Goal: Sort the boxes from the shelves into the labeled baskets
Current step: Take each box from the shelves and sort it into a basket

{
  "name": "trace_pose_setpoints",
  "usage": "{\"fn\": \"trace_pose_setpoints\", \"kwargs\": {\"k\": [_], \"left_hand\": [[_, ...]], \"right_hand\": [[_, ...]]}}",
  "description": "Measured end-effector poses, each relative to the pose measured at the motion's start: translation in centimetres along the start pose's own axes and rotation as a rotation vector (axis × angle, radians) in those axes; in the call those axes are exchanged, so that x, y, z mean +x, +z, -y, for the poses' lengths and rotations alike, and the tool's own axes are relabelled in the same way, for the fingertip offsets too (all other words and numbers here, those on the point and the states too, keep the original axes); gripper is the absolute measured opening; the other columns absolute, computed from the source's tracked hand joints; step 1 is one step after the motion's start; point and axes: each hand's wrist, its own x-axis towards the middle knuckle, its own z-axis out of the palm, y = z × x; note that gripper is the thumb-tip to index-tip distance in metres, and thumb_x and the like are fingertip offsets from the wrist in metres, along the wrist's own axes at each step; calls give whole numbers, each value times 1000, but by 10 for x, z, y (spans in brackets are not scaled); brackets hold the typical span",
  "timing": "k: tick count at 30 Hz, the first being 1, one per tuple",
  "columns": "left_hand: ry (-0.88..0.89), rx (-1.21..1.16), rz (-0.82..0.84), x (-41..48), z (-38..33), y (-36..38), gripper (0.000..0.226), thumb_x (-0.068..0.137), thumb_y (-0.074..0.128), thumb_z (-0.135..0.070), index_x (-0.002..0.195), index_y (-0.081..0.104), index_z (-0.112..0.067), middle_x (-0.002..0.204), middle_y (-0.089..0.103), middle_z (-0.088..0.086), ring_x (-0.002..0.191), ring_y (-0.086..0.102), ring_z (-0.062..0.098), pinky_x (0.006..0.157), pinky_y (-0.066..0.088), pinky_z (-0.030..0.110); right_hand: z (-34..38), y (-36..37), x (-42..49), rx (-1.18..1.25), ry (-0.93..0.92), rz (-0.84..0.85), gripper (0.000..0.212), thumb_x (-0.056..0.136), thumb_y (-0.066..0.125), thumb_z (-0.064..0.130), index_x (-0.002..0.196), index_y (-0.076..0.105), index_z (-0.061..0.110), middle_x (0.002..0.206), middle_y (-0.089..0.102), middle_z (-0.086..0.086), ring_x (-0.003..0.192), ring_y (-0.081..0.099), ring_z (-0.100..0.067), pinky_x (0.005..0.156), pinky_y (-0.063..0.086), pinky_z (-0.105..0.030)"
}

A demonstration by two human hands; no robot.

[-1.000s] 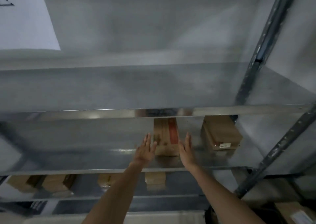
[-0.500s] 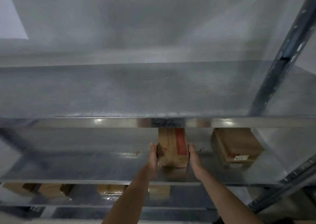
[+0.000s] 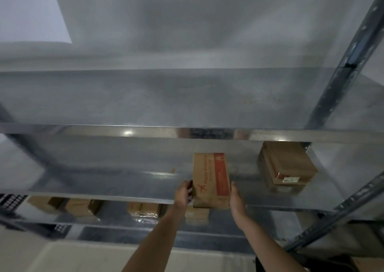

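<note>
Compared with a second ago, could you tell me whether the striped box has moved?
Yes. The striped box has come forward; its near end now reaches the shelf edge, left hand and right hand on its sides.

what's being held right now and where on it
The orange-striped box, by its two sides: left hand grips its left side, right hand presses its right side.
</note>
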Motion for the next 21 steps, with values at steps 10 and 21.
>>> {"fn": "trace_pose_setpoints", "kwargs": {"k": [10, 21], "left_hand": [[-108, 24, -47, 19, -22, 12, 43, 108, 28, -47, 109, 55, -14, 100, 64, 5, 100, 60, 23, 91, 47, 37], [-61, -97, 143, 13, -14, 18, 53, 108, 26, -45, 111, 68, -14, 91, 78, 5, 89, 73, 23, 71, 57, 35]], "right_hand": [[19, -16, 40, -58, 87, -86, 62, 106, 24, 50, 152, 32, 9, 154, 37, -17, 142, 35, -32, 115, 26, -44], [27, -3, 59, 120, 190, 106, 77, 101, 10, 61, 102, 67, 9, 106, 68, -19, 89, 63, -29, 83, 50, -38]]}}
